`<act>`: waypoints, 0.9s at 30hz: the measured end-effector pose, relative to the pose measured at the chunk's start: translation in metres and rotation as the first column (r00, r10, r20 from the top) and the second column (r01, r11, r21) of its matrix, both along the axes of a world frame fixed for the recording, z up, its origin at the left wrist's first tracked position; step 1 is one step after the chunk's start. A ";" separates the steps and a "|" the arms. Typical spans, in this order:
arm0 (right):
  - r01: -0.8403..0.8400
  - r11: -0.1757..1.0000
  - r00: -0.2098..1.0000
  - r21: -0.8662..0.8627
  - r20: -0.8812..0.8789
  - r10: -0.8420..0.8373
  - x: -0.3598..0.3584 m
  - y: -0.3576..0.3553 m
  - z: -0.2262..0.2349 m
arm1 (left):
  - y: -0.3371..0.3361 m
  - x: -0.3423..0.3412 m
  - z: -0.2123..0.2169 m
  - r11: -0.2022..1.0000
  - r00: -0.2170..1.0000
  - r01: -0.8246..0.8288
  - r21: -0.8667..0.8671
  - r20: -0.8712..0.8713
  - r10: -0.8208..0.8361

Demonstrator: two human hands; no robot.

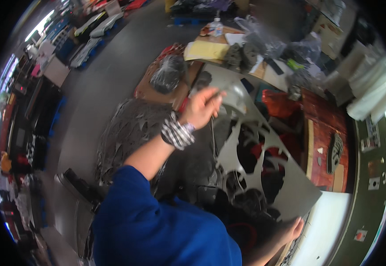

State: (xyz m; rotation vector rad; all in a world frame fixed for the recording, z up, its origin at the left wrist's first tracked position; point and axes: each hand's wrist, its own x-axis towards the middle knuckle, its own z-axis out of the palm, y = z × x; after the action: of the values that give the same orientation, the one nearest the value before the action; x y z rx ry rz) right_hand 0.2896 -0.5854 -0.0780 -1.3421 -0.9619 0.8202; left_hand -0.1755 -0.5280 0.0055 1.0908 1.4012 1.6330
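A large grey sheet [296,186] with several curved cut-out holes is stretched in front of me, tilted, its long straight edge running from upper left to lower right. My left hand [204,105], with a checked band [178,133] at the wrist, pinches the sheet near its far left end. A thin strip hangs below those fingers. At the near right corner, my right hand [296,229] grips the sheet's edge, its fingers partly hidden. Through the holes dark and red things show, too covered to name.
A pile of dark cut sheets [133,126] lies left. Beyond it a bagged dark bundle [167,74] rests on cardboard. The far table holds yellow sheets [206,50], a bottle [216,27] and plastic bags [264,37]. To the right, a patterned sole-like piece [335,153] lies on a red surface beside a green machine panel [370,190].
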 end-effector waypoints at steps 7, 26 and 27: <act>-0.449 0.887 0.884 0.110 -0.091 0.459 -0.185 0.033 0.028 | -0.138 -0.202 0.082 0.864 0.819 -0.314 0.393 -0.347 0.456; -0.648 -0.542 -0.371 -0.535 -0.400 0.838 -0.453 -0.058 -0.019 | -0.607 0.039 -0.356 -0.238 0.280 -0.024 -0.971 -0.235 0.931; -0.633 -0.573 -0.439 -0.521 -0.368 0.820 -0.466 -0.058 -0.008 | -0.596 0.071 -0.355 -0.141 0.153 0.003 -0.990 -0.139 0.978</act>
State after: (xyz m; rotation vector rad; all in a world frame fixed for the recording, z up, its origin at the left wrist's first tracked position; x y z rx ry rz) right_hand -0.1762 -0.6431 -0.0864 -0.5496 -2.4991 2.6615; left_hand -0.1041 -1.1236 -0.3491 -1.3816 1.7892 0.9319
